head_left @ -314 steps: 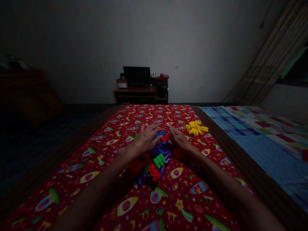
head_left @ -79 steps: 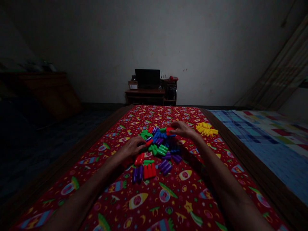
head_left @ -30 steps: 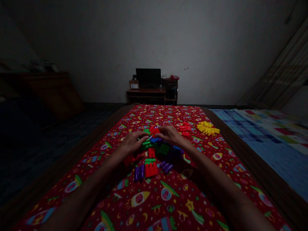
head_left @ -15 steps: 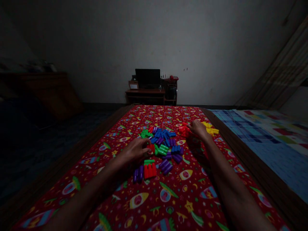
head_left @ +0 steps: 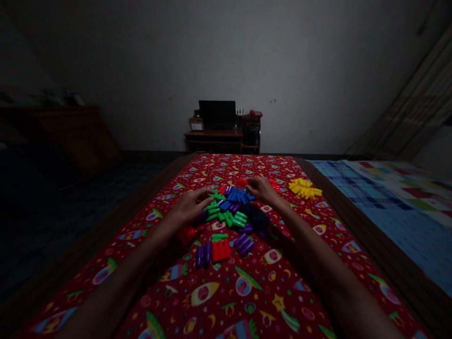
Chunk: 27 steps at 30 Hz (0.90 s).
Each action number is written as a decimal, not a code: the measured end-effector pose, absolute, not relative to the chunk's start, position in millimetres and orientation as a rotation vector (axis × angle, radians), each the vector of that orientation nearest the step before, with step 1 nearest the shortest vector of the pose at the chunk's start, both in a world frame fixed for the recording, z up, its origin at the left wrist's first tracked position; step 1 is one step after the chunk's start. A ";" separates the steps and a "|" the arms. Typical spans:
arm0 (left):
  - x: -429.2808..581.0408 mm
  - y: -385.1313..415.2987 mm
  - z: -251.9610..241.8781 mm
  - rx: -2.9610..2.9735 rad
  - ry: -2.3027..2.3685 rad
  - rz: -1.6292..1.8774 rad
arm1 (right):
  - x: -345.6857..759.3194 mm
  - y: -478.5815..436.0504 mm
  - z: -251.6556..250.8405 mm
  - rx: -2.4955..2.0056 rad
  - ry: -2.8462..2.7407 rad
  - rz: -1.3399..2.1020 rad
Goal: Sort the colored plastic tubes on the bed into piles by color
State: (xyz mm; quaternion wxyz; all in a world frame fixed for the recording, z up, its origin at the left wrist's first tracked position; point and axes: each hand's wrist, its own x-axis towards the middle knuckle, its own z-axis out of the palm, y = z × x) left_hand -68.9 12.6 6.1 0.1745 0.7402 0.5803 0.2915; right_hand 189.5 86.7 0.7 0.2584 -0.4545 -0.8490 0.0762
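My left hand (head_left: 190, 207) is over the left side of a pile of plastic toy blocks, thumb and fingers apart beside the green blocks (head_left: 213, 207). A dim red block (head_left: 186, 234) and a purple block (head_left: 201, 216) show under it. My right hand (head_left: 260, 188) is closed at the far right of the pile, a red block (head_left: 242, 181) at its fingertips. Below its fingers lie blue blocks (head_left: 236, 195). More red blocks (head_left: 274, 184) show partly behind this hand. Nearer me are red ribbed blocks (head_left: 221, 250) and purple blocks (head_left: 203, 255).
A heap of yellow blocks (head_left: 304, 188) lies at the right on the red patterned cloth (head_left: 247, 292). Beyond the far edge stands a desk (head_left: 213, 135) with a monitor (head_left: 217, 114). To the right is a bed with a checked cover (head_left: 353, 188).
My right hand has moved left from the red blocks towards the pile, uncovering the yellow heap. My left hand has shifted left and away from me, and its fingers are no longer on a red block.
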 end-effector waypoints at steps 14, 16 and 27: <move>-104.2 8.2 -6.9 2.115 1.663 -0.046 | 266.2 117.0 -8.6 -1.920 -2.024 -0.001; -104.8 9.7 -0.8 2.124 1.615 0.012 | 261.5 116.4 2.1 -1.842 -2.001 -0.062; -59.9 8.6 10.8 1.819 1.591 1.183 | 141.8 39.8 8.8 -0.741 -2.429 0.587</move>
